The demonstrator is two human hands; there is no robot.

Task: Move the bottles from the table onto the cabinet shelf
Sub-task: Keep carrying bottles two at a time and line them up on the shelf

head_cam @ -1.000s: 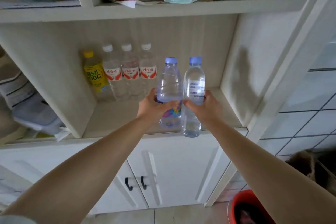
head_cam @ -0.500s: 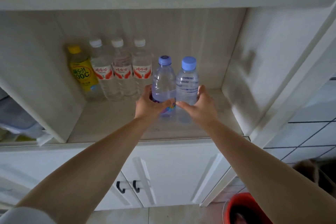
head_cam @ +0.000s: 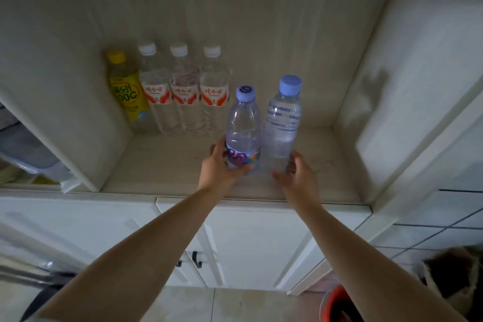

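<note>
Two bottles upright on the cabinet shelf (head_cam: 167, 165)!
Left hand (head_cam: 222, 167) wraps the purple-label bottle (head_cam: 243, 131), water low inside; right hand (head_cam: 298, 172) cups the clear bottle (head_cam: 282, 123) loosely, fingers half spread.

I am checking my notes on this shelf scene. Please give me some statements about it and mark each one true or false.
1. Three white-capped bottles stand in a row beside the yellow bottle. True.
2. The left hand holds the bottle with the colourful label. True.
3. The right hand grips a bottle by its cap. False: it is at the lower body of the blue-capped bottle.
4. The cabinet doors below stand open. False: they are closed.
</note>
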